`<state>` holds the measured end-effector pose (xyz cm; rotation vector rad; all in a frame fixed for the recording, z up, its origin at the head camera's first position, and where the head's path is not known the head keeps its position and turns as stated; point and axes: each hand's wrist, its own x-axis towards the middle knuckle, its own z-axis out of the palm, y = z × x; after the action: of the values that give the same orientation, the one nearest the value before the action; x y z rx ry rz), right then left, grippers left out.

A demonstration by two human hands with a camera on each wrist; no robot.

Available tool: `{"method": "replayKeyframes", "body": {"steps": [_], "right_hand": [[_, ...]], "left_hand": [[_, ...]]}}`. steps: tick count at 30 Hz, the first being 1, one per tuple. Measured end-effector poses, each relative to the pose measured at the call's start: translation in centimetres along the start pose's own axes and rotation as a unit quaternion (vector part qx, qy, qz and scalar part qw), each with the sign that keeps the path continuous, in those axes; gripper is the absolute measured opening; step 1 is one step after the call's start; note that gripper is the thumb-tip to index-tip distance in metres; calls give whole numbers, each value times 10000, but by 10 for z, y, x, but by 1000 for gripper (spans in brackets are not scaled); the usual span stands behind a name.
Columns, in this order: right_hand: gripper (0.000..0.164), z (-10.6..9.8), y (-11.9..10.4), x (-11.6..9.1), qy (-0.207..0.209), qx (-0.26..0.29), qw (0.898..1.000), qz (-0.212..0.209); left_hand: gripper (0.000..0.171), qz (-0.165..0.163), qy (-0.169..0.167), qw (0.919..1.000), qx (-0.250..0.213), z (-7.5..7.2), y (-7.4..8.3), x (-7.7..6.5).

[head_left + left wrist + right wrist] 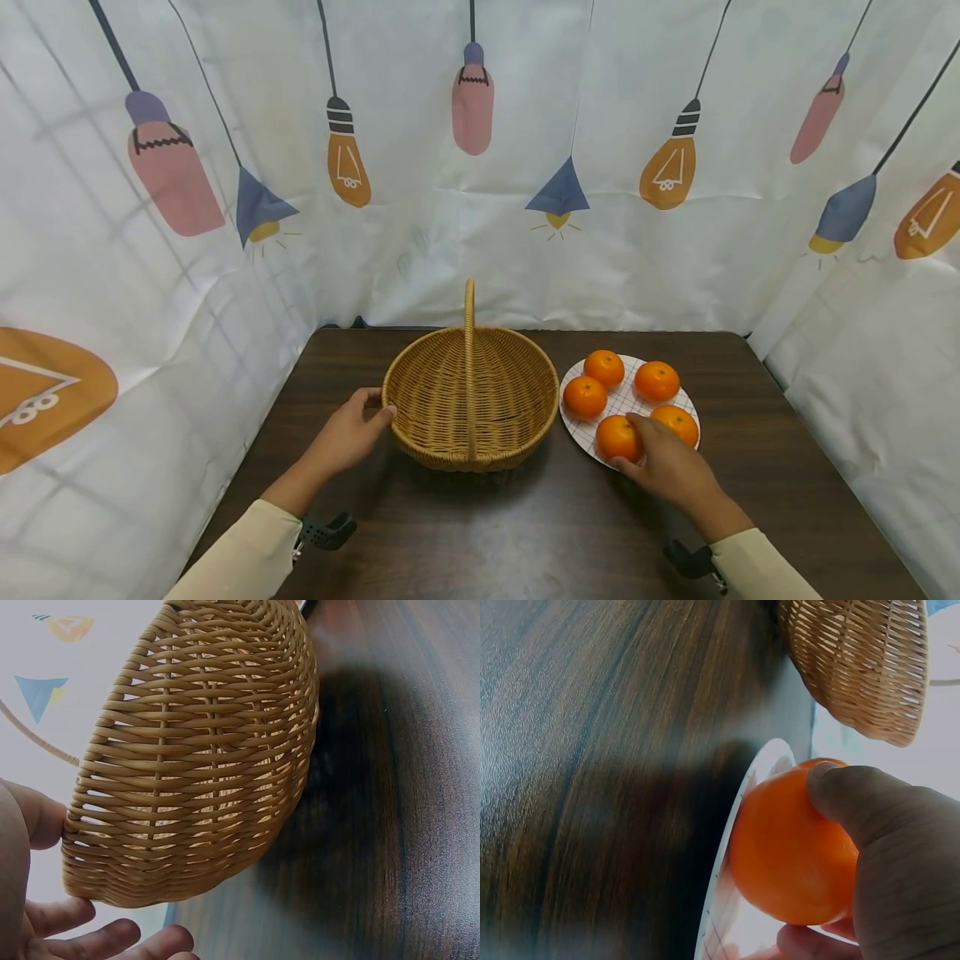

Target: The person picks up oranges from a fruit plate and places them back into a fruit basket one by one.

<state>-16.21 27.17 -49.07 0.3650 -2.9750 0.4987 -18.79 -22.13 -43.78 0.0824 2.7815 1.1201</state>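
Note:
A wicker basket (427, 400) with a tall arched handle stands in the middle of the table. My left hand (352, 433) pinches its left rim, and the left wrist view shows the thumb and a fingertip at the woven edge (82, 802). To the right of the basket is a round white plate (581, 433) with a thin grid pattern. My right hand (671, 467) grips the front orange (618, 438) over this plate, thumb on the near side. In the right wrist view that orange (791, 847) is close against the plate's surface.
Other oranges lie on the plate: two at the left and back (585, 397) (603, 368), one at the back right (656, 381), and one beside my right hand (675, 423). A white curtain (420, 275) printed with lamps surrounds the dark wooden table (495, 533).

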Motion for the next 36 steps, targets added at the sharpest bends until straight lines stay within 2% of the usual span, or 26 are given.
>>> {"method": "replayKeyframes", "body": {"steps": [7, 17, 23, 30, 36], "right_hand": [[78, 3, -1, 2, 20, 226, 9997, -32], [77, 5, -3, 5, -27, 576, 9983, 71], [79, 2, -5, 7, -116, 802, 9965, 202], [77, -9, -8, 12, 220, 808, 9963, -201], [78, -26, -12, 19, 238, 751, 9965, -288]], "left_hand": [[64, -110, 24, 9996, -247, 1, -1, 1], [55, -304, 9, 9927, -1171, 3, -1, 1], [54, -323, -1, 9924, -1186, 3, 0, 1], [53, -298, 22, 9927, -1172, 3, -2, 4], [53, -250, 4, 9924, -1203, 2, -2, 3]]}}
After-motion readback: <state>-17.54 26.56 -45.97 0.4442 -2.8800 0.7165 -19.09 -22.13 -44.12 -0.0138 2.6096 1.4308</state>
